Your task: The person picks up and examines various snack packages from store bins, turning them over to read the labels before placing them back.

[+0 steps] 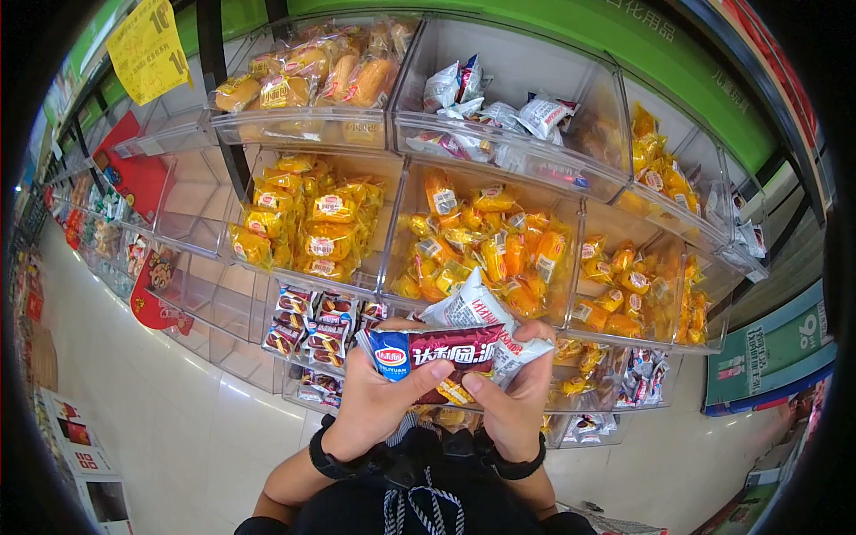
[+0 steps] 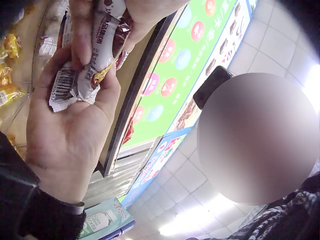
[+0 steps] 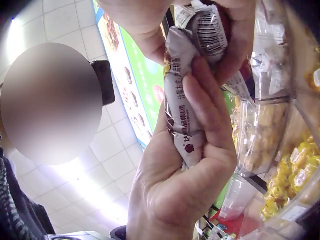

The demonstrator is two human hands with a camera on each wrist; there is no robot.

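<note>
So the left hand (image 1: 379,392) pinches one end of a slick maroon packet (image 1: 459,348), all pillow-shaped and crinkly. The right hand (image 1: 515,401) grips the other end plus some crumpled silvery-white packets (image 1: 466,305). They're up near the front edge of a clear plastic bin (image 1: 546,200) heaped with puffy yellow packs (image 1: 499,241).

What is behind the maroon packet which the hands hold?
White wrapping shows above and to the right of the maroon packet. The packet and right hand cover the rest, which cannot be seen.
</note>
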